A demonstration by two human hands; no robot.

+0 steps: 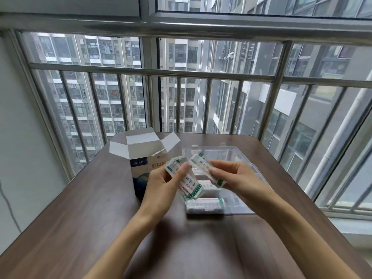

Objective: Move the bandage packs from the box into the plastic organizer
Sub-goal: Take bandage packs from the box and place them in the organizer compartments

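A blue and white cardboard box (141, 158) stands upright with its top flaps open, left of centre on the table. To its right lies the clear plastic organizer (237, 198) with its lid open. Several bandage packs (209, 201) lie in its near compartments. My left hand (161, 184) grips a stack of white and green bandage packs (189, 184) in front of the box. My right hand (233, 174) pinches another bandage pack (203, 165) above the organizer. The two hands are close together, their packs nearly touching.
The dark wooden table (100, 218) has its far edge right against a metal railing (181, 75) and large windows. The table's right edge runs close to the organizer. A thin cable (8, 206) hangs at the left wall.
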